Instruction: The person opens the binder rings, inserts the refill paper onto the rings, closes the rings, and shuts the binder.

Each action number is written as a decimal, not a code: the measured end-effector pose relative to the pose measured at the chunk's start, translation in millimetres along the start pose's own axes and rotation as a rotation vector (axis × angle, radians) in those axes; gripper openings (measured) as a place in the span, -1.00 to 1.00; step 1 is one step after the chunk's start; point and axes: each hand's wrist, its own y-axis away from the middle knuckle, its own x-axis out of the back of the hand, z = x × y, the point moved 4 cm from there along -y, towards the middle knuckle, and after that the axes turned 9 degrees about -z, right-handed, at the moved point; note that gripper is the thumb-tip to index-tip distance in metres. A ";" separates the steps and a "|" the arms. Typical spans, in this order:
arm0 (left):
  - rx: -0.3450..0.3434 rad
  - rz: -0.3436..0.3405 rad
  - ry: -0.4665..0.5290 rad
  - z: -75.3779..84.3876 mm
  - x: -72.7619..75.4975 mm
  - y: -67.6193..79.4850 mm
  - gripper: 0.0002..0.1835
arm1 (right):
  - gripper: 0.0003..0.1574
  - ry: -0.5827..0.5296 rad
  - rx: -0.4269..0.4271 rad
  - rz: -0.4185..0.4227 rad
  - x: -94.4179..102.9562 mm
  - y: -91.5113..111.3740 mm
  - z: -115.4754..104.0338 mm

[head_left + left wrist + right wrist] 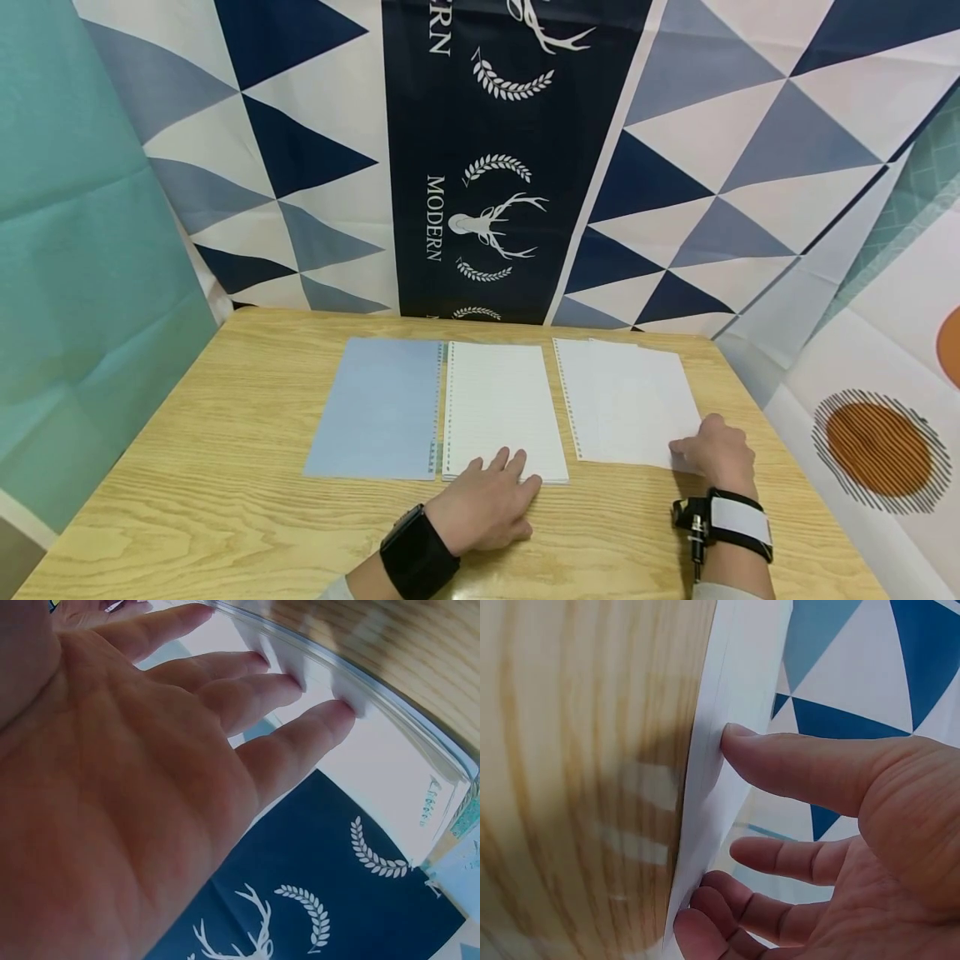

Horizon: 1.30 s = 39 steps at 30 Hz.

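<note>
A loose-leaf notebook lies opened on the table, its pale blue cover (378, 408) at the left and its thick stack of ruled, hole-punched pages (498, 400) at the right. My left hand (483, 504) rests spread fingertips on the near end of that stack; the left wrist view shows the fingers extended over the white paper. Farther right lie overlapping loose white sheets (630, 400) with holes along their left side. At their near right corner, my right hand (716, 454) touches the paper with its thumb (761, 750), while its other fingers sit loosely bent along the edge.
The wooden table (225, 517) reaches back to a patterned cloth (322, 167) hung behind it. A teal cloth (90, 250) hangs at the left and a white patterned cloth (885, 367) at the right. Both wrists wear black straps.
</note>
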 end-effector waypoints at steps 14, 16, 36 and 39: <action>-0.001 0.020 -0.017 -1.1 -2.5 -1.2 -0.43 | -0.24 -0.117 0.038 -0.033 -2.7 -5.1 1.4; 0.000 0.017 -0.014 -0.9 -2.6 -1.1 -0.43 | -0.23 -0.122 0.046 -0.033 -2.8 -6.2 1.5; 0.015 0.012 -0.003 0.4 -2.6 -0.1 -0.42 | 0.32 -0.187 -0.071 -0.094 -6.9 -15.1 16.5; 0.013 0.012 0.007 0.3 -2.9 -0.2 -0.42 | 0.34 -0.250 -0.067 -0.116 -7.9 -14.9 20.8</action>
